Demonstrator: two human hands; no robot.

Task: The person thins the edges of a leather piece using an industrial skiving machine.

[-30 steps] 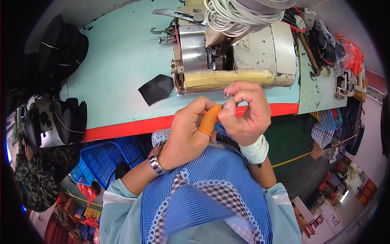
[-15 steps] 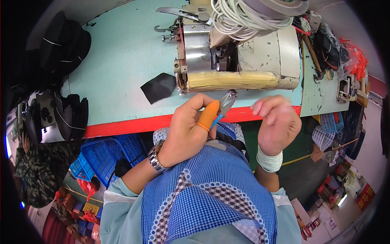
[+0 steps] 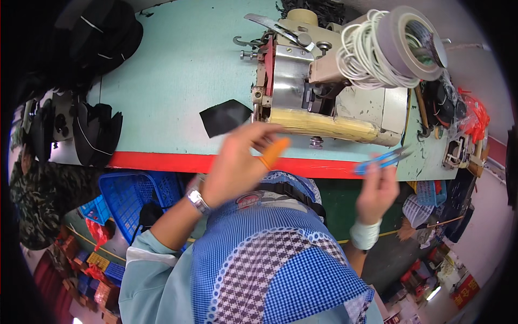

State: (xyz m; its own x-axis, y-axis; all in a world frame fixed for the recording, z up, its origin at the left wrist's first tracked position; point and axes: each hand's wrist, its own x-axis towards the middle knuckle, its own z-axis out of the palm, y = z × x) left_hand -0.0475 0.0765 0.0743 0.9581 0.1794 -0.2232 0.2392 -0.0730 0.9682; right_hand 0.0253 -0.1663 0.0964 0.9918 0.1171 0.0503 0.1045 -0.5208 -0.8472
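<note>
Between the fingers of my right hand (image 3: 375, 189) is a pair of thread snips (image 3: 383, 161) with blue handles, the blades slanting up and to the right over the table's edge. My left hand (image 3: 237, 164), blurred by motion, has an orange finger cot (image 3: 275, 153) on one digit. Its fingers are apart, and I make out nothing between them. In front of it stands a sewing machine (image 3: 291, 70) with a worn yellowish padded front edge (image 3: 324, 124). A black cut piece (image 3: 225, 117) lies flat on the table, left of the machine.
A spool of white cord (image 3: 410, 46) sits atop the machine. Stacked black pieces (image 3: 105, 38) stand at the far left of the pale green table (image 3: 167, 81), which has a red front edge (image 3: 162, 161). Below are blue baskets (image 3: 129, 197); a person in camouflage (image 3: 48, 210) is at left.
The snips were at my left hand and are now in my right, farther right. My left hand has moved slightly left, and the view has shifted.
</note>
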